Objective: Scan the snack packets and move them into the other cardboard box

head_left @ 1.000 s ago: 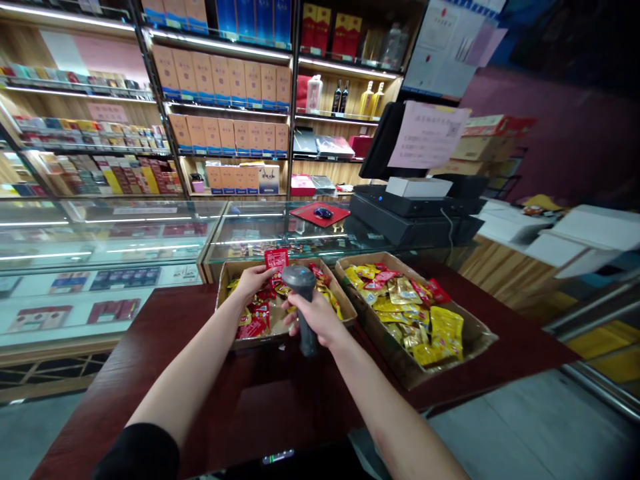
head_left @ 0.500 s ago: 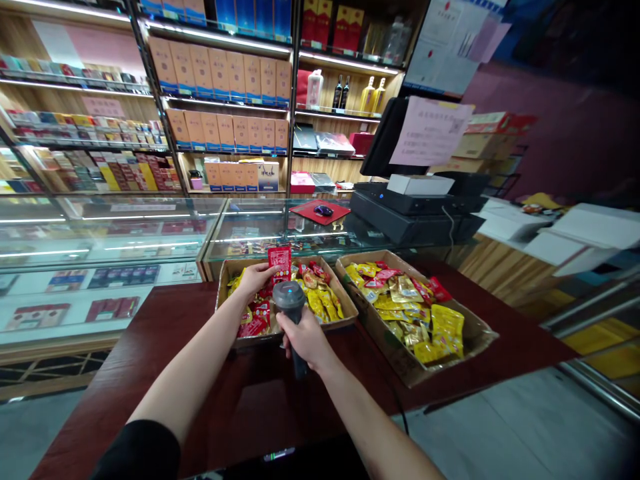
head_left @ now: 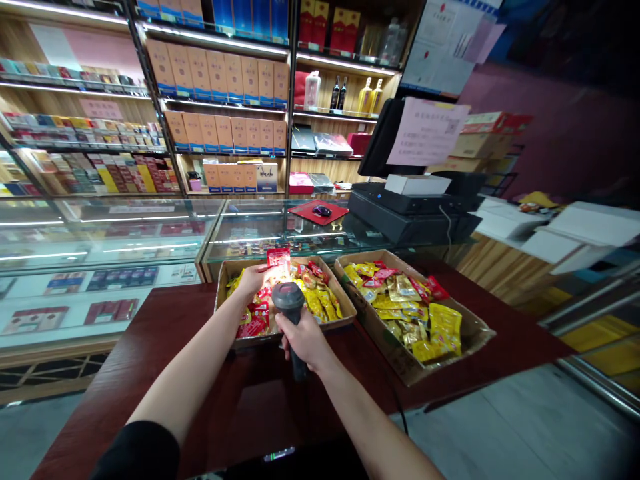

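Note:
Between the fingers of my left hand (head_left: 253, 279) is a red snack packet (head_left: 278, 257), held up over the left cardboard box (head_left: 350, 315). My right hand (head_left: 305, 339) is wrapped round the handle of a dark barcode scanner (head_left: 289, 300). The scanner's head points at the packet, and a bright light falls on the packet's lower part. Red packets (head_left: 254, 321) and yellow packets (head_left: 324, 301) lie in that box beneath and beyond my hands. The scanner's head hides part of the box's contents.
To the right stands a second cardboard box (head_left: 477, 333) of yellow, gold and red packets. Both boxes rest on a dark red wooden table (head_left: 200, 400). Behind are a glass counter (head_left: 250, 227), a mouse (head_left: 321, 211) on a red mat, and a monitor (head_left: 383, 137). A cable (head_left: 401, 410) runs off the table's front edge.
The scanner's light has come on and shines on the red packet. Its small blue indicator no longer shows. Both hands keep their hold, nearly still.

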A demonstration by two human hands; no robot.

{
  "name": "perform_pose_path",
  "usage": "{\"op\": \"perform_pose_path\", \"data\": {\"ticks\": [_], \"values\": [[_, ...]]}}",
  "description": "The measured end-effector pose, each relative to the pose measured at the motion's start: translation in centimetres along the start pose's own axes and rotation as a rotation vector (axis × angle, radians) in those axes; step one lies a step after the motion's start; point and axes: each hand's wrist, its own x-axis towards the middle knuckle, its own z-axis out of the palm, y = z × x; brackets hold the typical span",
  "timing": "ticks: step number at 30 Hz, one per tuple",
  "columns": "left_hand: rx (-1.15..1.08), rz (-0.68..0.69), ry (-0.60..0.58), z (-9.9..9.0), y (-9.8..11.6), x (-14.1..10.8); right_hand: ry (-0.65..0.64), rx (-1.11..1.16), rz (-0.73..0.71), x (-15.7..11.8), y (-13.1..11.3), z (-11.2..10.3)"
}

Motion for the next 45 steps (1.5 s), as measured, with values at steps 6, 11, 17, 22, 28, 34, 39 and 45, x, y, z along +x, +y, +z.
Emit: {"op": "perform_pose_path", "data": {"ticks": [6, 11, 17, 22, 28, 34, 39, 45], "values": [[-0.005, 0.026, -0.017, 0.0, -0.5, 0.4, 0.013, 0.003, 0.005, 0.0, 0.2, -0.1], [-0.015, -0.013, -0.021, 0.1, -0.2, 0.1, 0.025, 0.058, -0.003, -0.2, 0.0, 0.1], [-0.039, -0.079, -0.076, 0.2, 0.8, -0.7, 0.067, 0.354, 0.046, 1.8, -2.5, -1.9], [-0.032, -0.111, -0.097, 0.4, 0.7, -0.7, 0.176, 0.398, 0.105, 6.6, -4.4, -4.4], [-0.046, -0.228, -0.229, 1.1, 0.3, -1.2, 0.097, 0.431, 0.320, 9.7, -3.8, -5.5], [-0.113, -0.385, -0.463, 5.0, 2.4, -2.2, 0.153, 0.490, 0.310, 8.4, -4.2, -9.8], [-0.099, -0.350, -0.576, 12.6, 4.6, -2.1, 0.236, 0.493, 0.289, 5.6, -6.0, -16.9], [-0.083, -0.379, -0.722, 23.3, 5.4, -4.0, 0.442, 0.549, 0.190, 0.4, -6.2, -25.5]]}}
